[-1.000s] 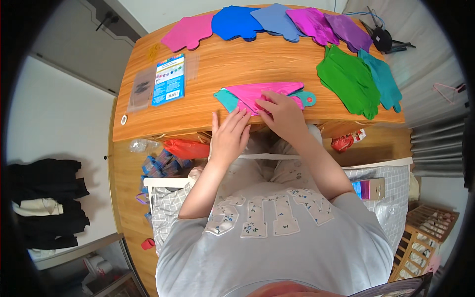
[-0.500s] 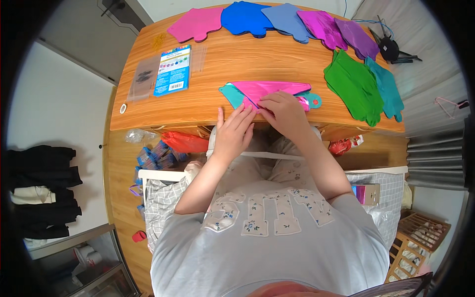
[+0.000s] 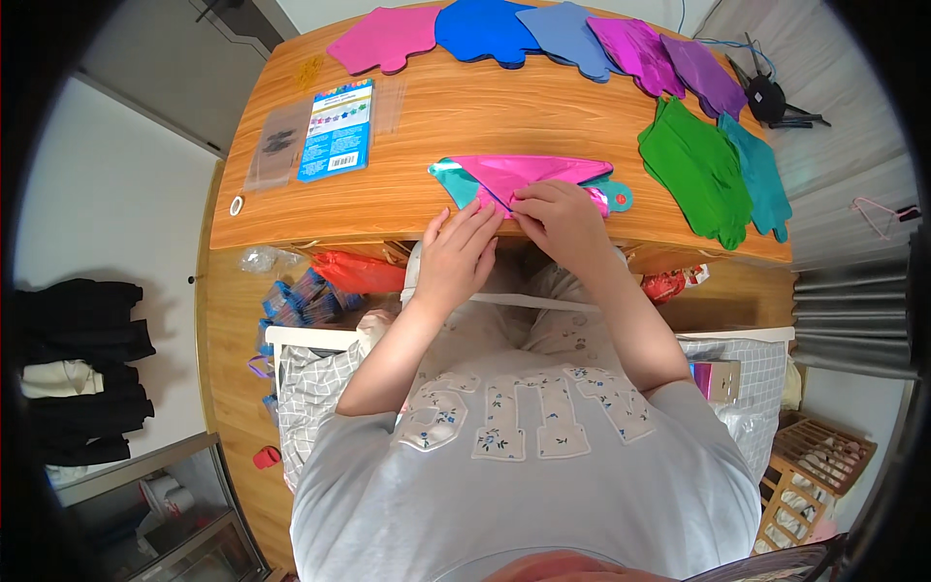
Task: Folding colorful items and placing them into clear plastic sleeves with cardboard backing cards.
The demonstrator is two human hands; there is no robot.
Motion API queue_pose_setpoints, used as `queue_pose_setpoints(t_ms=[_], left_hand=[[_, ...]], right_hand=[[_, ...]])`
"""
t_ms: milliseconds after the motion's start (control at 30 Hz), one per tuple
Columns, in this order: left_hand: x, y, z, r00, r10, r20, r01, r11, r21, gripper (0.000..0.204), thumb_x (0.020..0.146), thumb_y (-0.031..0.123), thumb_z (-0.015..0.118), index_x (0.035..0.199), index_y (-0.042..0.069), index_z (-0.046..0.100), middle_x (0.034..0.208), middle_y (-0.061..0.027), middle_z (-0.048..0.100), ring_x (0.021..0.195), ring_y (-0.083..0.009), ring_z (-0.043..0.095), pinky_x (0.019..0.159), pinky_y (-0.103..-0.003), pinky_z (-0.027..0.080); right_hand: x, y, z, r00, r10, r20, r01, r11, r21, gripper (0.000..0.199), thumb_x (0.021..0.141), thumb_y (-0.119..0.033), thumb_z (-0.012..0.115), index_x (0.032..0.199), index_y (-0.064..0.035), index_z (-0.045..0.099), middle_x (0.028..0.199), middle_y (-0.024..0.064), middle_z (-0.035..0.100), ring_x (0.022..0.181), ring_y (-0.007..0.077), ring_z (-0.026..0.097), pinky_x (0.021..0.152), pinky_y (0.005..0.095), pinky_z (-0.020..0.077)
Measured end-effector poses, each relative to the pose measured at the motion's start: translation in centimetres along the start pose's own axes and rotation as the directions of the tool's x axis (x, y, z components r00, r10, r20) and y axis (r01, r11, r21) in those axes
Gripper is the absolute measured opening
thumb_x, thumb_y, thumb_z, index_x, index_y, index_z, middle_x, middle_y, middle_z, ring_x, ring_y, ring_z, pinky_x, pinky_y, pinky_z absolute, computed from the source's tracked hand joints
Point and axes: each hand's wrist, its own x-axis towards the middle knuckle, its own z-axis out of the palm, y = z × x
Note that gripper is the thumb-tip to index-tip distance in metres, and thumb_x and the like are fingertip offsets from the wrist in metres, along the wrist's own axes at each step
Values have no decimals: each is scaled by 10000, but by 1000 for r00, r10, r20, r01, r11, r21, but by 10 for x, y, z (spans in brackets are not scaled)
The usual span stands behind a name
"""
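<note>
At the desk's near edge lies a folded, flat pink foil balloon (image 3: 524, 173), its shiny pink layers overlapping a teal foil piece (image 3: 458, 182). A teal tab with a red dot sticks out on the right. My left hand (image 3: 459, 254) rests with fingers stretched out, their tips on the near edge of the pink foil. With bent fingers, my right hand (image 3: 562, 225) pinches the pink foil near the middle fold, close to the left fingertips. The exact grip beneath the right fingers is partly hidden.
Flat foil balloons lie along the far edge, among them a pink one (image 3: 383, 41) and a blue one (image 3: 485, 34); a green one (image 3: 693, 170) lies right. A blue-and-white package card (image 3: 335, 136), clear bags (image 3: 272, 155) and a tape roll (image 3: 237, 206) are left. A black router (image 3: 766, 97) stands far right.
The view has shifted slightly. Both hands stay at the pink foil balloon in nearly the same pose, the right fingers still pinching at the fold.
</note>
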Motion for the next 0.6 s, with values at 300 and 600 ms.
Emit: queue_pose_setpoints(t_ms=[300, 600], left_hand=[[4, 3, -9, 998, 14, 56, -16, 999, 36, 446, 875, 254, 699, 1304, 157, 623, 1318, -33, 614, 1298, -192, 528, 1074, -464, 361], [5, 9, -10, 997, -1, 82, -3, 999, 54, 502, 857, 336, 726, 1317, 167, 613, 1326, -49, 591, 1310, -248, 502, 1092, -494, 334]], right_hand=[[-3, 8, -9, 997, -65, 51, 59, 993, 98, 165, 825, -86, 731, 988, -62, 719, 1090, 79, 714, 1040, 290, 661, 881, 402, 530], [-1, 12, -15, 993, -55, 102, 43, 992, 121, 225, 832, -96, 731, 1055, -69, 714, 1118, 82, 711, 1074, 299, 651, 924, 401, 518]])
